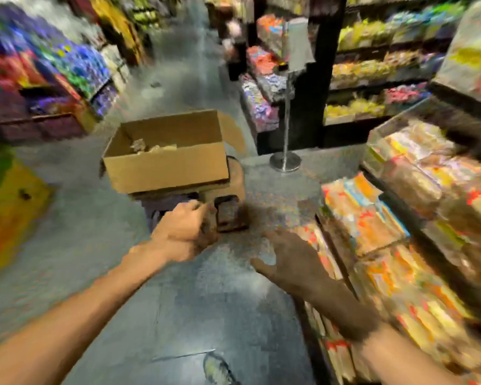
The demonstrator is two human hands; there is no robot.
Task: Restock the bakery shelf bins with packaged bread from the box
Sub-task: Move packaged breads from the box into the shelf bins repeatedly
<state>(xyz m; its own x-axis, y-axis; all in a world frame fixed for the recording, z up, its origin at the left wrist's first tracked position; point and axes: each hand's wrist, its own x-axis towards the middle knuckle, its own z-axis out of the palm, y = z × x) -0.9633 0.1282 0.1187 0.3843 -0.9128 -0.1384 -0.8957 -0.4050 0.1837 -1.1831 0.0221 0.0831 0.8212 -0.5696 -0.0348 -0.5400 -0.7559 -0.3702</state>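
Observation:
The view is smeared by motion. An open cardboard box stands on a low stand in the aisle, with a few pale packages at its bottom. My left hand is just below the box, its fingers curled round a dark brownish bread package. To its right, my right hand hovers over the floor with fingers spread, holding nothing, close to the lower shelf bins. The bakery shelf bins on the right hold several orange and yellow bread packages.
A chrome post with a round base stands behind the box, by a dark shelf end. Colourful product shelves line the left of the aisle. My shoe shows on the grey floor at the bottom.

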